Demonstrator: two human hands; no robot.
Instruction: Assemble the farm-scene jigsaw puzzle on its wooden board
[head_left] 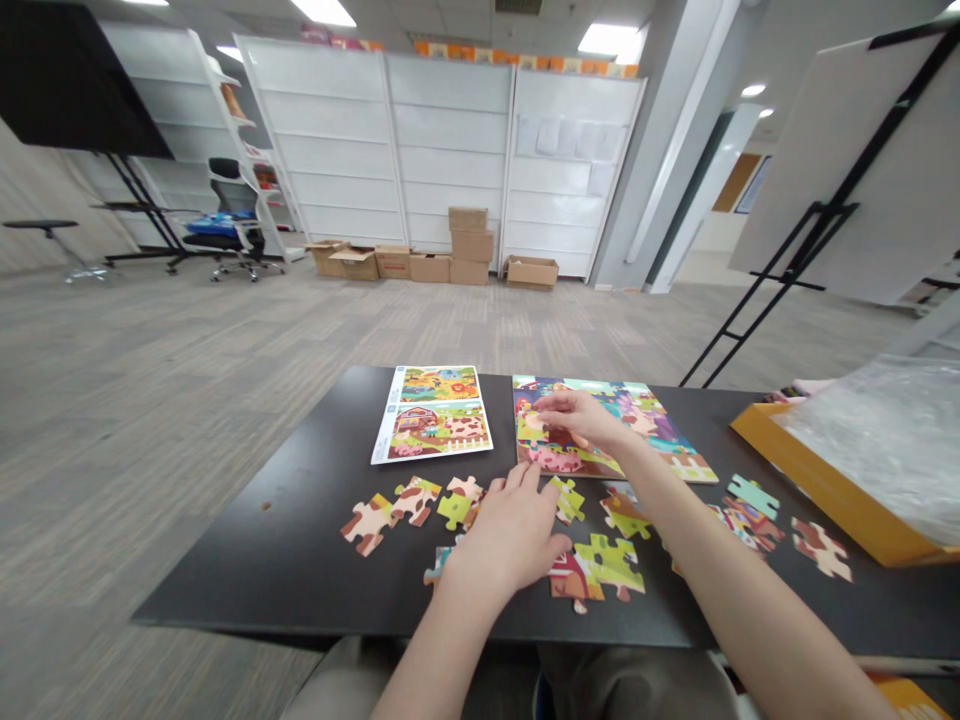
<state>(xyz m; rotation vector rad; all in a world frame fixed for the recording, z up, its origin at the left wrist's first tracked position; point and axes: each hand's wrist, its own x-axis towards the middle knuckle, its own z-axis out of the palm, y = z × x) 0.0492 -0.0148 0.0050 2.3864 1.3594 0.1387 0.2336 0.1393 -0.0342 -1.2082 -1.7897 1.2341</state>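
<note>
My right hand [581, 415] reaches over the left part of the puzzle board [660, 435], its fingers pinched at a green and yellow puzzle piece [531, 428] there. On the near side of the board my left hand [514, 525] lies palm down, fingers spread, over loose pieces. Partly under it and to its left are brown-and-cream pieces [369, 522] and a green and pink piece [459, 503]. Green pieces [611, 562] and a red barn piece [571, 577] lie right of it. A printed picture card [435, 415] rests left of the board.
An orange box [814, 490] with clear plastic wrap [885, 440] stands on the table's right side, near more loose pieces [823, 548]. The black table's [285, 540] near edge is close to my lap. Shelves, cardboard boxes and a chair stand beyond.
</note>
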